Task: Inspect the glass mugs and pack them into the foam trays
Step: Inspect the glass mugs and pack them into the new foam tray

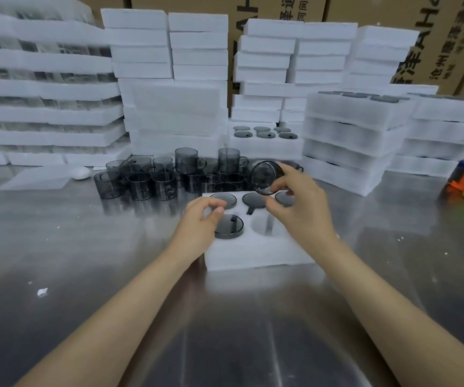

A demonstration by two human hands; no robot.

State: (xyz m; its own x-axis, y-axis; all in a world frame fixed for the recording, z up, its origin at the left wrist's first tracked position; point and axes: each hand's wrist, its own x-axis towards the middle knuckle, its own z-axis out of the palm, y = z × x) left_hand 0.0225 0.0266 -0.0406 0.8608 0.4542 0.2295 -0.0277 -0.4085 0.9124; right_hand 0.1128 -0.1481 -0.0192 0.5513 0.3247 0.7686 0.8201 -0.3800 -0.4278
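Head view: nearest, on the steel desk (85, 247), a foam tray (253, 255) holds four smoked-glass mugs. The left hand (200, 219), loosely curled and empty, hovers by a seated mug (229, 226). The right hand (295, 196) grips a tilted mug (267, 174) around its wall. Behind wait the loose mugs (169, 177). Glass looks rigid, slick, breakable; hold the body, not the handle.

Steel table (85, 275): foam tray (253, 255), mugs (141, 185).

Right hand (295, 188) raised, fingers curled in a grip; left hand (201, 219) lower — loosely curled, empty.
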